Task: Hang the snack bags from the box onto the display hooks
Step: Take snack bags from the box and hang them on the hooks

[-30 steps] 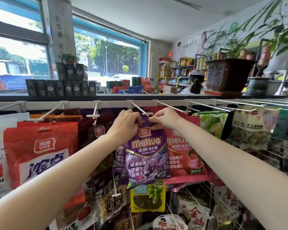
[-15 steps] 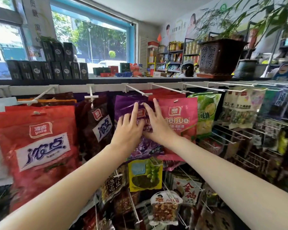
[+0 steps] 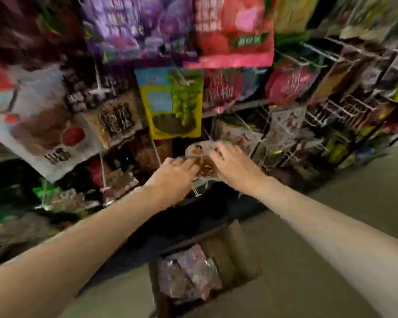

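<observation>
**Both hands low at the rack, box straight below**

Head view, blurred: the left hand [image 3: 175,173] and right hand [image 3: 233,164] flank a small clear snack bag [image 3: 203,161] hanging low on the rack, fingers touching its sides; whether either grip truly pinches it I cannot tell. The box [image 3: 230,246] of remaining snack bags [image 3: 189,276] sits on the floor directly beneath, nearer the body, about equally near both hands. A yellow bag [image 3: 170,104] hangs just above; wire hooks [image 3: 292,58] jut out at right.

Hanging bags [image 3: 174,102] crowd the wire rack [image 3: 338,109] ahead. Both hands [image 3: 175,173] meet on a small bag [image 3: 203,161] low on it. Below, nearer the person, a box [image 3: 234,249] on the floor [image 3: 331,203] holds more bags [image 3: 189,274].
</observation>
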`<action>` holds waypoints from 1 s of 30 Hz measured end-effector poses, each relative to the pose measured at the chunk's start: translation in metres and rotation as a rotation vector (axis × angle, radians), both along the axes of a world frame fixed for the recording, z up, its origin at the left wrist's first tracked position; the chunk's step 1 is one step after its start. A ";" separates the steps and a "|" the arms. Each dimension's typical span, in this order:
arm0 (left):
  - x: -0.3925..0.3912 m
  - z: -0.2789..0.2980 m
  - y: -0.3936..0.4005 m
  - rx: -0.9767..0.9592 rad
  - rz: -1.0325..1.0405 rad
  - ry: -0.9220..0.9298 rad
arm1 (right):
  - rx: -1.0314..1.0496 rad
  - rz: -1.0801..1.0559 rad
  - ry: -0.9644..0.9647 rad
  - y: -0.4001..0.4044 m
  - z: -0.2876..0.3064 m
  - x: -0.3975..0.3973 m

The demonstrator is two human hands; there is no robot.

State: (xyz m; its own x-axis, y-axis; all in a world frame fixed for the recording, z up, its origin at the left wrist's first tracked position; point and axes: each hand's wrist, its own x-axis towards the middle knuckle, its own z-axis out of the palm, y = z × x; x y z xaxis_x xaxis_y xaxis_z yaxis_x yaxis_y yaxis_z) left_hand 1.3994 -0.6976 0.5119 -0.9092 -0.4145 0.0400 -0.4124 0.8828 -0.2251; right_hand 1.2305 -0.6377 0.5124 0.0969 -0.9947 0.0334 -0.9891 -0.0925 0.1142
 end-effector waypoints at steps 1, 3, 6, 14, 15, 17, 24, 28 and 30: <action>-0.005 -0.030 0.008 0.099 0.059 -0.106 | 0.078 -0.028 -0.011 0.011 -0.031 -0.008; -0.010 -0.094 0.019 0.208 0.135 -0.206 | 0.163 -0.084 -0.044 0.031 -0.092 -0.019; -0.001 -0.188 0.045 0.333 0.215 -0.307 | 0.348 -0.135 -0.086 0.062 -0.198 -0.021; 0.045 -0.417 0.084 0.609 0.431 -0.394 | 0.683 -0.251 -0.265 0.099 -0.455 0.014; 0.053 -0.443 0.087 0.652 0.490 -0.428 | 0.701 -0.259 -0.289 0.101 -0.480 0.021; 0.071 -0.492 0.095 0.706 0.557 -0.548 | 0.736 -0.249 -0.362 0.102 -0.525 0.040; 0.109 -0.585 0.116 0.686 0.729 -0.647 | 0.849 -0.201 -0.545 0.091 -0.618 0.123; 0.106 -0.597 0.113 0.939 0.958 -0.517 | 0.959 -0.254 -0.729 0.087 -0.624 0.149; 0.100 -0.598 0.108 1.020 1.127 -0.392 | 1.019 -0.274 -0.756 0.085 -0.622 0.154</action>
State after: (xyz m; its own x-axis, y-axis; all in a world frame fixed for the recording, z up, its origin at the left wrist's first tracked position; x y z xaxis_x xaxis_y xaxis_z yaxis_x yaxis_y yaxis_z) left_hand 1.4994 -0.5898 -0.0859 -0.0116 -0.5647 -0.8252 -0.9999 0.0133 0.0049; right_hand 1.3842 -0.5525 -0.1093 0.1768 -0.5889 -0.7886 -0.7777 0.4075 -0.4786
